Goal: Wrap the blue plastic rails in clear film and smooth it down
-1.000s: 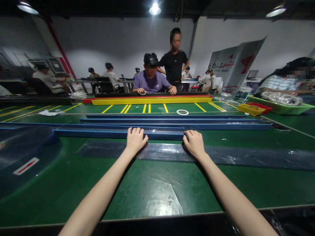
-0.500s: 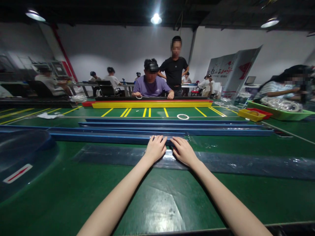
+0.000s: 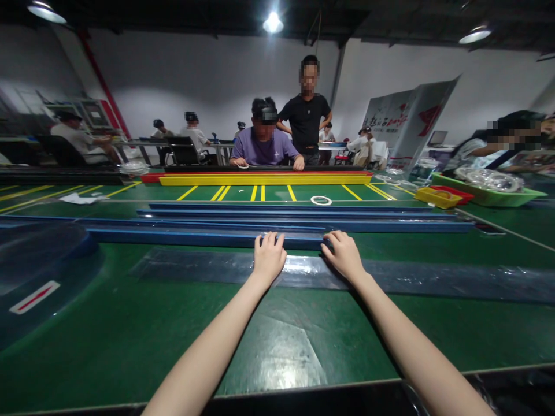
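Observation:
My left hand (image 3: 269,258) rests over the front blue strip (image 3: 186,236), a long, narrow, channel-like length. Its fingers are spread across the strip's near side, not wrapped round it. At the strip's right end is my right hand (image 3: 346,257), fingers slightly bent and thumb apart; whether the fingertips touch the strip cannot be made out. Beneath both palms a long, clear plastic film strip (image 3: 303,265) lies flat on the green table (image 3: 260,358), running off to the right. Behind lie more blue strips (image 3: 295,217), roughly parallel.
At left is a dark blue, film-covered piece (image 3: 41,263) with a red-arrow label. Farther back are a white ring (image 3: 321,200), a yellow bar (image 3: 264,180), a yellow tray (image 3: 439,197) and a green tray (image 3: 503,198) of clear-wrapped rolls. Across the table sits a person in purple (image 3: 264,144).
My hands have moved apart, the right one shifting right along the front blue strip. More of that strip shows between them. The whole view has tilted slightly.

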A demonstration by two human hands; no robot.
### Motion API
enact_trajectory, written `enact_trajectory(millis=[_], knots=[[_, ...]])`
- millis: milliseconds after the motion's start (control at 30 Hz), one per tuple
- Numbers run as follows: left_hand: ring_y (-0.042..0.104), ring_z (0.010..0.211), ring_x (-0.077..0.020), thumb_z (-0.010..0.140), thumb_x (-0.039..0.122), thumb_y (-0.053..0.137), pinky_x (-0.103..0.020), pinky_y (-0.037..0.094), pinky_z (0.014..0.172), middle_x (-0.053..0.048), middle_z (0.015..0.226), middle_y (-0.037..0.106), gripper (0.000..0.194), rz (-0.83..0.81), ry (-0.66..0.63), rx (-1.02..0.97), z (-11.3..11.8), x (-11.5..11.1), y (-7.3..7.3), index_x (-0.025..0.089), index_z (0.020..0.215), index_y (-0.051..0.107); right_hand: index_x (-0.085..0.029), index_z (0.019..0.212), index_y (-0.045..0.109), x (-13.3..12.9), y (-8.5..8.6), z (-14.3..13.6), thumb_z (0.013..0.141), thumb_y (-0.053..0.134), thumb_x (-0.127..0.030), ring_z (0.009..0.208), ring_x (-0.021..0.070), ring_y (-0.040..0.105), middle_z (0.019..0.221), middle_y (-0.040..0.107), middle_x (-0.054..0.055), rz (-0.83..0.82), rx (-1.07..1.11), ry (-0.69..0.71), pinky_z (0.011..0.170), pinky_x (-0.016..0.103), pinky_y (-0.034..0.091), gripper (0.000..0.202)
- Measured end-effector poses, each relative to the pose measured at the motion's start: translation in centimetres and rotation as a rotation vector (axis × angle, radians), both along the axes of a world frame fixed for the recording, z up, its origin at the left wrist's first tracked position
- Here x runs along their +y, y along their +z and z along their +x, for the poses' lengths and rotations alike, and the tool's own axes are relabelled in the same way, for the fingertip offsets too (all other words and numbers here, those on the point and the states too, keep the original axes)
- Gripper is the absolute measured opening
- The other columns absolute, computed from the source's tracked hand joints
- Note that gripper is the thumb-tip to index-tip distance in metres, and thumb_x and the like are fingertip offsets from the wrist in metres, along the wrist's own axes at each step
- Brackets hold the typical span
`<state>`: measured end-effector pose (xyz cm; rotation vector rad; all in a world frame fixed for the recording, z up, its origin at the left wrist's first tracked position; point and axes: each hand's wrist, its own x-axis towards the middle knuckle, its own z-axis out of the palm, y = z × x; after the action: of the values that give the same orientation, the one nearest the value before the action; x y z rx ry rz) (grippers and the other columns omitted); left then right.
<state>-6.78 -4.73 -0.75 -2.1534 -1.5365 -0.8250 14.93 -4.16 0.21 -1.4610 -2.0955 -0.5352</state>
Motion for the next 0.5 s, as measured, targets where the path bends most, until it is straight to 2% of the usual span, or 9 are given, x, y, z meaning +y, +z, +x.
enact_trajectory(millis=[133,367,500], knots=[[0.046,0.102,-0.0228,0.077,0.019,0.044,-0.042,0.027,0.092,-0.010,0.107,0.055,0.033,0.008,0.007,0.001,0.0,0.1,0.0,0.018,0.109,0.051,-0.016,0.104,0.051,0.3,-0.4,-0.3,0.079,0.047,-0.028,0.094,0.0215,0.045,0.103,0.056,0.009,-0.012,-0.059,0.051,0.077,0.032,0.033,0.028],[0.049,0.091,-0.0228,0.081,0.030,0.045,-0.040,0.031,0.088,-0.008,0.094,0.057,0.026,0.011,0.049,0.060,0.0,-0.2,0.7,0.019,0.104,0.053,-0.017,0.089,0.053,0.2,0.4,-0.5,0.080,0.041,-0.017,0.082,0.0186,0.045,0.089,0.056,0.008,-0.087,-0.051,0.030,0.071,0.029,0.032,0.015],[0.049,0.086,-0.0221,0.083,0.031,0.044,-0.038,0.034,0.082,-0.006,0.090,0.057,0.021,-0.013,0.063,0.087,-0.2,-0.5,1.2,0.020,0.097,0.055,-0.017,0.083,0.052,-0.4,1.0,-0.4,0.077,0.042,-0.013,0.081,0.0179,0.045,0.084,0.055,0.006,-0.128,-0.069,0.069,0.070,0.028,0.032,0.013]])
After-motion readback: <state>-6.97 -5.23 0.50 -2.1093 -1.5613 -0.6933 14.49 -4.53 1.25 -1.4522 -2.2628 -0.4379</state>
